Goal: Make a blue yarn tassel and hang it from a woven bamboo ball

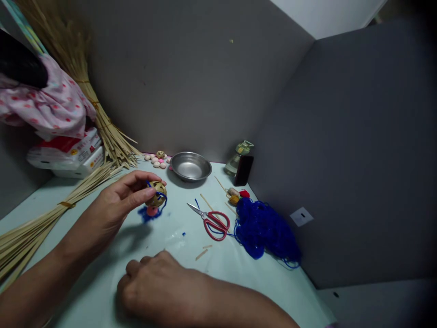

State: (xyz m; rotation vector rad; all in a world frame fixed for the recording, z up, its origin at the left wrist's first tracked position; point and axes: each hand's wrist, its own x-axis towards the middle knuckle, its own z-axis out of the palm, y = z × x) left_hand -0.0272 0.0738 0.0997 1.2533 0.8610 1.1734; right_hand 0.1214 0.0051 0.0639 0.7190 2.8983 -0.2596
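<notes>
My left hand [118,202] holds a small woven ball [157,194] between thumb and fingers, above the table. Blue cord loops around the ball, and a pink bead [152,211] with a blue tassel [149,217] hangs under it. Lower down, my right hand [157,284] is curled with its back to the camera, near the table surface; its fingertips and anything in them are hidden. Red-handled scissors [213,223] lie to the right of both hands, their blades pointing to the upper left.
Behind are a metal bowl [191,167], pale pink pieces [156,162], a bottle [233,163] and a dark phone [244,171]. Blue yarn [266,228] lies right. Straw bundles [68,204] and packages [78,152] occupy the left. Grey partitions [191,82] enclose the table [191,282].
</notes>
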